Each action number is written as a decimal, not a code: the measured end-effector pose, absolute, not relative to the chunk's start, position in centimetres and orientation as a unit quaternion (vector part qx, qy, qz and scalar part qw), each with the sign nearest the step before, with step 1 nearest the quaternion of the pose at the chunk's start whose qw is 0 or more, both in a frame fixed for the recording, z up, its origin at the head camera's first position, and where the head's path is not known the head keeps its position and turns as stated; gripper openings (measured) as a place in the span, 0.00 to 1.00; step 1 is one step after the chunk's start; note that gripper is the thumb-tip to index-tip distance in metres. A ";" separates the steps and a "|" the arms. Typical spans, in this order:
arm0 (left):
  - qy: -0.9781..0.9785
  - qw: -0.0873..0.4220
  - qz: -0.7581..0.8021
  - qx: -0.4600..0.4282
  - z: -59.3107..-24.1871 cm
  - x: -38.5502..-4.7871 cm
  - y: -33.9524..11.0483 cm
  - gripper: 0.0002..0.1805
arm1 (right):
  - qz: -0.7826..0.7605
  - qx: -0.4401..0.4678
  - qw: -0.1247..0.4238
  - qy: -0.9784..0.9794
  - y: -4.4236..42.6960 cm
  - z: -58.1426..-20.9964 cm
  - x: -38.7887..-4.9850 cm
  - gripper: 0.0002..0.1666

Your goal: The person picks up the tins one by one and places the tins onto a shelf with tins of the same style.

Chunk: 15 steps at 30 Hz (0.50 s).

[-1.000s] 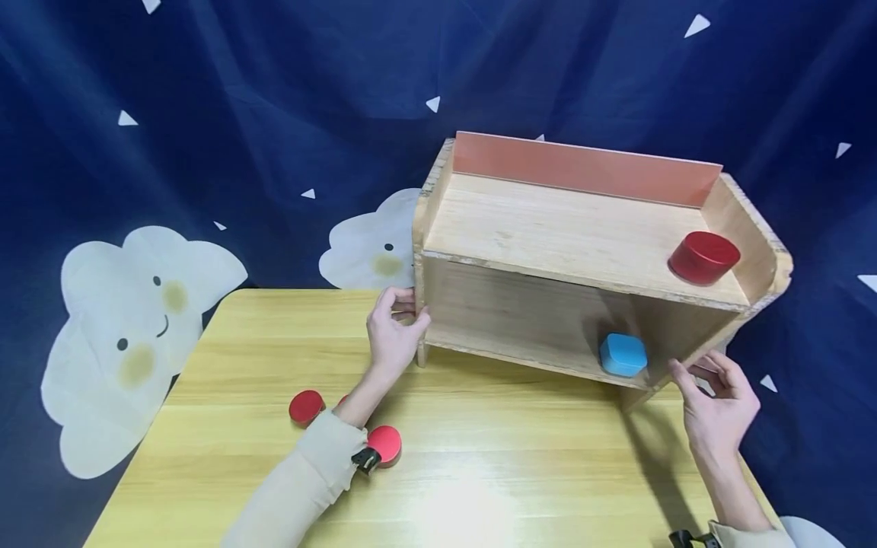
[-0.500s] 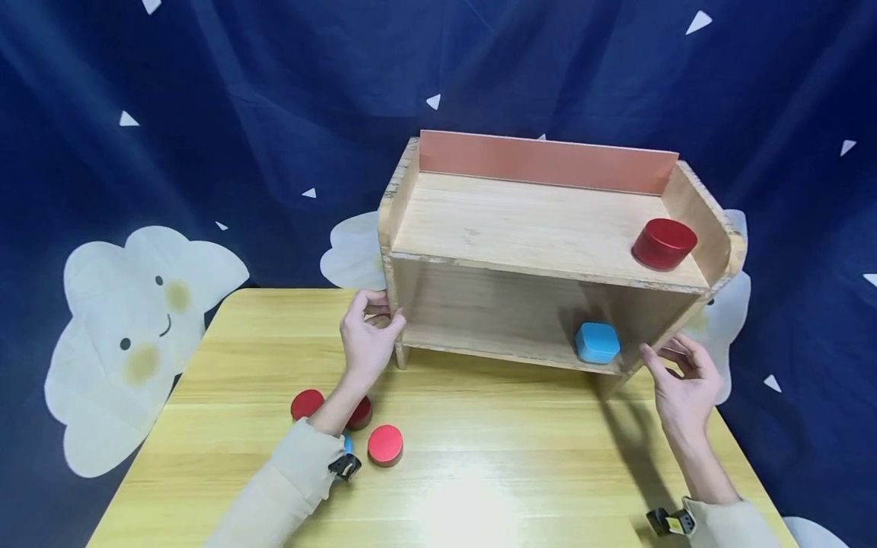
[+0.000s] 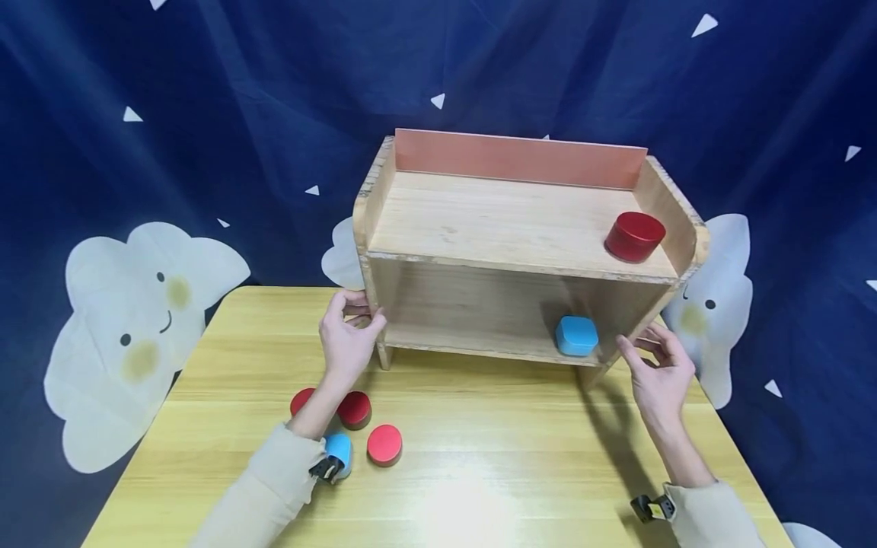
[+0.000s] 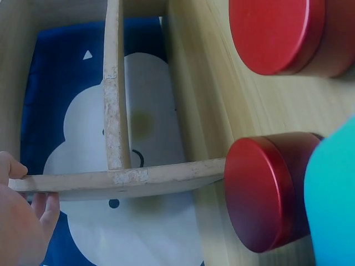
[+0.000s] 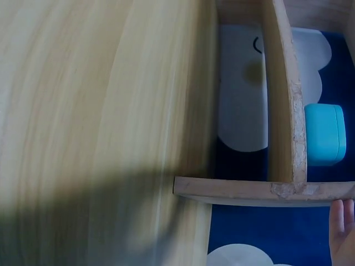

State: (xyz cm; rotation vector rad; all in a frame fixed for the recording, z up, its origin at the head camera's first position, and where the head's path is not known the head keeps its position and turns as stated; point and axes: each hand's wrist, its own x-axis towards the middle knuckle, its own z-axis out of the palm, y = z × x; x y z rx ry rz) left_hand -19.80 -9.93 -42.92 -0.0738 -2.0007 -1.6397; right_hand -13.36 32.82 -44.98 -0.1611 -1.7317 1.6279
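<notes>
A two-tier wooden shelf stands toward the back of the table, set slightly askew, a pink strip along its upper back edge. Its feet appear to meet the table, though whether they carry its full weight I cannot tell.

The person holds it at both ends. The left hand grasps the left side panel, thumb on one face and fingers on the other; the right hand grasps the right panel likewise, its thumb at the front edge and its fingers on the outer side. Neither has let go.

On the upper tier, near the right end, sits a red tin; beneath it, on the lower tier, a blue box — both upright.

As for progress, I judge the shelf to be close to standing on its own, with releasing it not yet done. One tin and one box are on it; three more red tins and a second blue box are off it, on the table around the left forearm, which partly hides one tin.

Beyond hangs a dark blue curtain with smiling clouds and small white triangles.
</notes>
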 end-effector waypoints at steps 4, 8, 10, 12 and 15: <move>-0.746 0.279 -0.604 -0.017 -42.8 -19.8 -10.6 0.15 | 0.631 -0.061 0.364 -0.682 32.2 -45.0 -13.9 0.24; -0.743 0.282 -0.606 -0.008 -42.9 -19.8 -11.4 0.15 | 0.632 -0.054 0.360 -0.684 31.6 -45.0 -14.5 0.24; -0.741 0.283 -0.609 -0.004 -42.9 -19.8 -11.8 0.16 | 0.632 -0.048 0.357 -0.686 31.2 -45.0 -14.8 0.24; -0.737 0.282 -0.615 -0.003 -42.9 -19.8 -12.2 0.15 | 0.632 -0.045 0.356 -0.688 30.8 -45.0 -15.1 0.24; -0.733 0.285 -0.618 0.000 -42.8 -19.7 -12.7 0.15 | 0.633 -0.043 0.351 -0.689 30.4 -45.0 -15.6 0.24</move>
